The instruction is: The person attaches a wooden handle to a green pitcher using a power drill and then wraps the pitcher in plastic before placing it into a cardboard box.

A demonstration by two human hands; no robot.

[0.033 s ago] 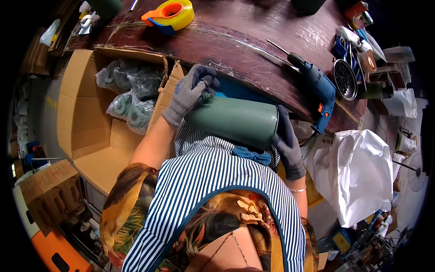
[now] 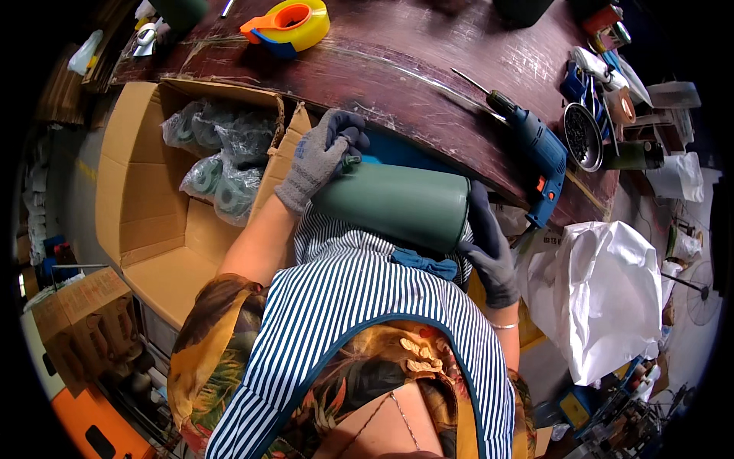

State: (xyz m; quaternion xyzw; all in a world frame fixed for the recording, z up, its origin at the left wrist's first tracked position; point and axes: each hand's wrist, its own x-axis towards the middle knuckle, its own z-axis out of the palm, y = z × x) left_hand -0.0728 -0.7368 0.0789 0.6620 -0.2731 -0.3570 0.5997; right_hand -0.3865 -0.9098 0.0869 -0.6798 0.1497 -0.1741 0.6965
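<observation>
A smooth dark green cylinder lies sideways across my lap, over the striped apron. At its left end my left hand, in a grey knit glove with darker fingers, has its fingers curled round a small green fitting; most of that end is hidden by the glove. My right hand, gloved alike, braces the flat right end, fingers along the far side of the rim and thumb near its lower edge.
On my left stands an open cardboard box with several plastic-wrapped green parts. A blue power drill, a bowl of small black pieces and a tape dispenser lie on the dark table. A white sack stands at right.
My right hand has shifted slightly, and its thumb shows more clearly near the cylinder's lower right edge. The left hand and the cylinder are nearly where they were.
</observation>
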